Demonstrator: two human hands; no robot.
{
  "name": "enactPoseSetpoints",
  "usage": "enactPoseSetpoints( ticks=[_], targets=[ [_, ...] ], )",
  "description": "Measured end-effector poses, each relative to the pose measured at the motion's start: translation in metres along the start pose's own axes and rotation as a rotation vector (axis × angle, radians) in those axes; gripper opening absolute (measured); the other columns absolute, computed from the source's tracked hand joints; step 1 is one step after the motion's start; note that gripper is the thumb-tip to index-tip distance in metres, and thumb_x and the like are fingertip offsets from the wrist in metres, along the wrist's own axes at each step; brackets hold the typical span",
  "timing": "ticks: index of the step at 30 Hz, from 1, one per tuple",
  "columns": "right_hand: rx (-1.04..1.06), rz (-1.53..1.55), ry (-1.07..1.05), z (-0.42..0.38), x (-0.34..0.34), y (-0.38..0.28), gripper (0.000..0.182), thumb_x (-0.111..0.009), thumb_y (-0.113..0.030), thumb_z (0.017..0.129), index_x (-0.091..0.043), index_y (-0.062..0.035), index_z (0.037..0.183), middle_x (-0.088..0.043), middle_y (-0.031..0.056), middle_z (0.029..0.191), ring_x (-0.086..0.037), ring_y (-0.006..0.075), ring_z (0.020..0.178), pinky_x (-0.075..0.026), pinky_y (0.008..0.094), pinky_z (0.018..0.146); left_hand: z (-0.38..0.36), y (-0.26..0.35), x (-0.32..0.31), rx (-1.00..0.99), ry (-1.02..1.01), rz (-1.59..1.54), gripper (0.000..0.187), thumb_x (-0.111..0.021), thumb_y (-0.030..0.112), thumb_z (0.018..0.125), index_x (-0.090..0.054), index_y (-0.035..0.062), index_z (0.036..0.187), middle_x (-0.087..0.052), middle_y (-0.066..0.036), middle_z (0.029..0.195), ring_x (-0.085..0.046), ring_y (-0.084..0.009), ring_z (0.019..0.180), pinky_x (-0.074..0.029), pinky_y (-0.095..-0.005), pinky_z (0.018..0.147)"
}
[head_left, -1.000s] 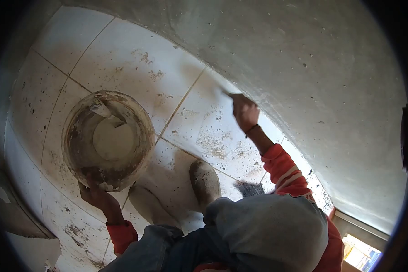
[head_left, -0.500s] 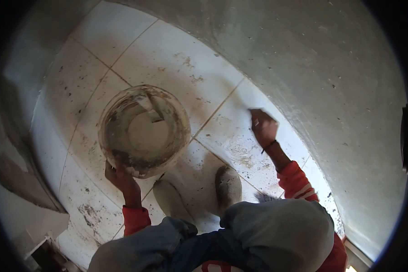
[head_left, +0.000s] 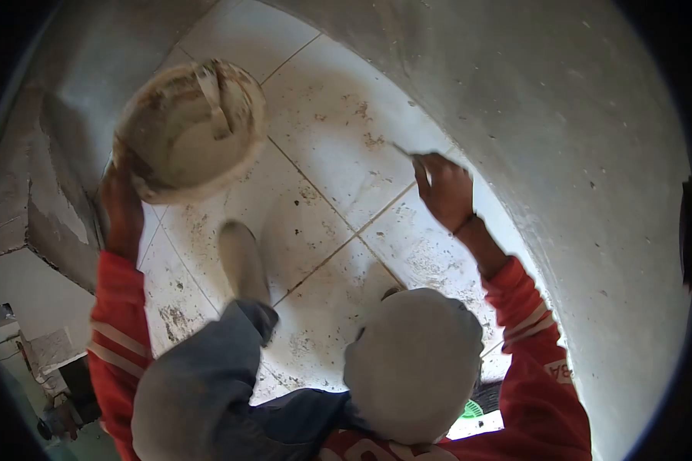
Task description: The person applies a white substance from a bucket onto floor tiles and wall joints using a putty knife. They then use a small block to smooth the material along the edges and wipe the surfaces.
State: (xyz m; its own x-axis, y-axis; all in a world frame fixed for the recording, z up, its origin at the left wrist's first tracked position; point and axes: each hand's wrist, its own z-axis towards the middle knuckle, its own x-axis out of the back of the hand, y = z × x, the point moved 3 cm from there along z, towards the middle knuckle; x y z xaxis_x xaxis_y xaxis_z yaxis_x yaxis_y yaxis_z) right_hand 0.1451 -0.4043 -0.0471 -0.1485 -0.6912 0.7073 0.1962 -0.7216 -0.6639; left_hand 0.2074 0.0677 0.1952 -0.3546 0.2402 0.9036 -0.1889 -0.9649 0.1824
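Note:
A round bucket crusted with dried material sits at the upper left, with pale wet mix inside. A flat-bladed scraper leans within it against the far side. My left hand grips the bucket's near left rim. On the right, my right hand is closed round a thin tool, whose narrow tip points to the upper left, above the tiles.
White floor tiles are spotted with dirt. A grey plastered wall curves along the right. Concrete blocks stand at the left. My shoe is on the floor, and a green object shows near the bottom.
The bucket and my left hand have shifted up and left in view. My left foot has moved forward and left. The thin tool in my right hand now shows clearly.

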Motion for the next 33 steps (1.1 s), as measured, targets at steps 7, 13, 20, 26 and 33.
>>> enactPoseSetpoints(
  ticks=[7,13,20,26,33],
  targets=[
    [0.348,-0.315,-0.254,0.191,-0.063,-0.036,0.014,-0.059,-0.014,0.093,-0.069,-0.0051,0.096,-0.069,0.0142,0.092,-0.069,0.0347,0.087,-0.057,0.0456,0.079,0.135,-0.095,-0.024,0.467,0.135,-0.783,0.028,-0.063,0.02,0.099,-0.066,-0.0022,0.117,-0.066,-0.005,0.094,-0.061,-0.0126,0.082,-0.05,-0.0304,0.069],
    [0.52,-0.621,-0.39,0.241,-0.149,-0.096,0.026,-0.058,-0.011,0.088,-0.069,0.0024,0.108,-0.068,0.0162,0.101,-0.068,0.0293,0.099,-0.059,0.0425,0.078,0.18,-0.175,-0.083,0.472,0.079,-0.753,0.028,-0.064,0.024,0.098,-0.068,-0.0003,0.112,-0.064,-0.004,0.099,-0.059,-0.0128,0.085,-0.048,-0.0293,0.077],
    [0.306,-0.613,-0.07,0.226,-0.228,-0.085,0.032,-0.06,-0.016,0.087,-0.068,0.0029,0.112,-0.068,0.0187,0.107,-0.066,0.0324,0.105,-0.059,0.0437,0.081,0.193,-0.233,-0.131,0.471,0.126,-0.836,0.037,-0.061,0.019,0.099,-0.063,-0.0081,0.125,-0.067,-0.008,0.112,-0.063,-0.0177,0.096,-0.05,-0.0349,0.087],
    [0.387,-0.713,0.055,0.238,-0.242,-0.128,0.036,-0.056,-0.02,0.092,-0.067,0.0046,0.117,-0.069,0.0233,0.112,-0.07,0.0359,0.102,-0.06,0.0462,0.078,0.199,-0.228,-0.142,0.371,0.168,-0.959,0.028,-0.063,0.016,0.098,-0.067,-0.006,0.114,-0.065,-0.007,0.101,-0.06,-0.0151,0.089,-0.05,-0.0328,0.08],
    [0.224,-0.816,0.011,0.243,-0.252,-0.098,0.03,-0.055,-0.017,0.094,-0.069,-0.0059,0.118,-0.062,0.0251,0.129,-0.066,0.0333,0.102,-0.057,0.0505,0.084,0.229,-0.189,-0.151,0.074,0.039,-0.709,0.018,-0.066,0.013,0.096,-0.068,-0.0043,0.101,-0.062,-0.003,0.088,-0.055,-0.011,0.081,-0.045,-0.0284,0.073]
  ],
)
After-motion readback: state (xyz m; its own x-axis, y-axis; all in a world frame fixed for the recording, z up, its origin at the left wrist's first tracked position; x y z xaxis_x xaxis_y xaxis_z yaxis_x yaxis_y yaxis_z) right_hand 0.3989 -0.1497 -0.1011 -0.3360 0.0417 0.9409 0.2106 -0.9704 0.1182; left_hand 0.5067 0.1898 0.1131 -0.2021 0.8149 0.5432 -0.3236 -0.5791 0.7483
